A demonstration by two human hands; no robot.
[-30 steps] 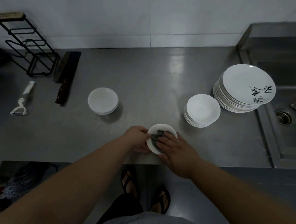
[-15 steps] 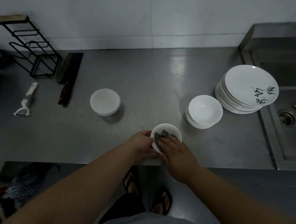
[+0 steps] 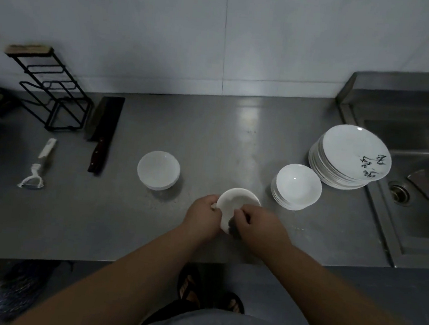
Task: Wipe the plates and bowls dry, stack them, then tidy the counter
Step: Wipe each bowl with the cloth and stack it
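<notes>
My left hand [image 3: 204,212] grips the bowl [image 3: 236,199] at 9 o'clock to steady it. My right hand [image 3: 254,222] pinches the cloth [image 3: 232,227] (half hidden) at 6 o'clock.

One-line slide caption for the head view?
Left hand holds a small white bowl while right hand presses a dark cloth to it, above the steel counter.

Dim, bluish indoor light. A soft glare patch marks the steel counter [image 3: 247,118] below the tiled wall [image 3: 167,40]. The lone bowl [image 3: 158,170] casts a faint shadow toward the near edge. Wide-angle distortion bends the margins, and the lower left corner is dark and blurred.
</notes>
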